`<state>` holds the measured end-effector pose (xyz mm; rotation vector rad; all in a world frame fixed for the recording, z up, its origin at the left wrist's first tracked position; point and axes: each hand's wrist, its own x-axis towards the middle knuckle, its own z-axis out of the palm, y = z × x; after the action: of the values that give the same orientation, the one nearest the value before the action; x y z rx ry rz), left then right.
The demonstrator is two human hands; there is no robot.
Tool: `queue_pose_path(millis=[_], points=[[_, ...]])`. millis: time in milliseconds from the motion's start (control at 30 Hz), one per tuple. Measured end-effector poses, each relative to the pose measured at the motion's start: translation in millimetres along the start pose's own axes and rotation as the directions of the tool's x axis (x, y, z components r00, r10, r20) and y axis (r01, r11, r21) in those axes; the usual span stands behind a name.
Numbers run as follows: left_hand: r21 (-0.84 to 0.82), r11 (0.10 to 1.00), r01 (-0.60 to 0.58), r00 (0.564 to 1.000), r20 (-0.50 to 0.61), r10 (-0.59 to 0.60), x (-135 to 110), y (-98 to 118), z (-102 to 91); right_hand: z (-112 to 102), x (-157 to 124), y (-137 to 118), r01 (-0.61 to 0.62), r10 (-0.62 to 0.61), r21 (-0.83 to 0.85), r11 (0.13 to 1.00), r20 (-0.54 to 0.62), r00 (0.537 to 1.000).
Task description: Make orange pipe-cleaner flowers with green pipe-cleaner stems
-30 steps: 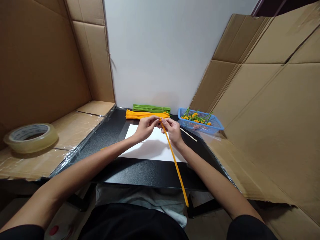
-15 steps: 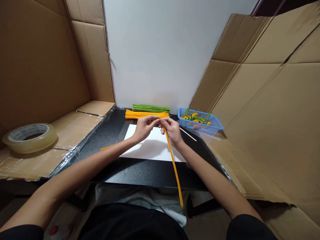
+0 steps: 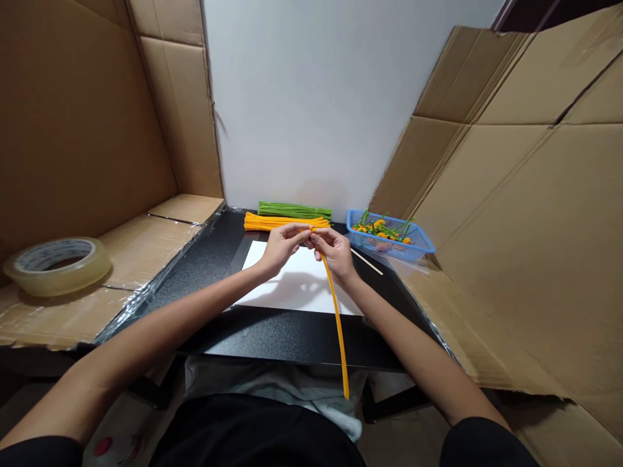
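An orange pipe cleaner [image 3: 337, 318] is pinched between my two hands above a white sheet of paper [image 3: 287, 292]. My left hand [image 3: 282, 248] is closed, thumb and forefinger gripping near its upper end. Right beside it, my right hand [image 3: 335, 251] is closed on the same pipe cleaner. From my right fingers the long free part hangs down past the table's front edge. Fingers hide most of the upper end, so its exact shape cannot be made out.
Behind my hands lie bundles of orange pipe cleaners [image 3: 260, 222] and green pipe cleaners [image 3: 292, 210]. A blue basket [image 3: 416, 251] at right holds orange-and-green pieces, near a thin stick [image 3: 367, 262]. A tape roll [image 3: 63, 285] rests on cardboard at left. Cardboard walls flank the black table [image 3: 272, 340].
The hanging part of the pipe cleaner has swung slightly left. An orange end that showed beyond my left forearm is no longer visible. Both hands stay in nearly the same place.
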<state>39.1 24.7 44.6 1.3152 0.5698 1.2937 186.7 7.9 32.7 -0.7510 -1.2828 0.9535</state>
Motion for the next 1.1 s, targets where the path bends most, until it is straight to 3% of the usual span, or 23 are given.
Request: queue_pose_path(millis=[200,500,733,933,1100], points=[[0.085,0.993,-0.086,0.995,0.048,0.082,-1,2,-1.1,-3,-1,-3,-0.008,0.008,-0.007,1.0,0.021,1.0],[0.161,0.977,-0.138,0.989,0.084,0.125,-3,2,-1.5,-2,-2,-8,-0.118,0.118,0.073,0.99,0.005,0.993],[0.147,0.985,-0.086,0.992,0.105,0.071,-3,5,-0.8,-3,-1,-9,-0.231,0.226,0.161,0.96,0.049,0.973],[0.179,0.983,-0.05,0.992,0.122,0.029,1,4,-6.0,-5,2,-12,-0.382,0.366,0.215,0.899,0.108,0.924],[0.113,0.993,0.045,0.995,0.082,-0.054,2,-1,-7.9,-6,2,-13,-0.38,0.364,0.232,0.895,0.108,0.925]])
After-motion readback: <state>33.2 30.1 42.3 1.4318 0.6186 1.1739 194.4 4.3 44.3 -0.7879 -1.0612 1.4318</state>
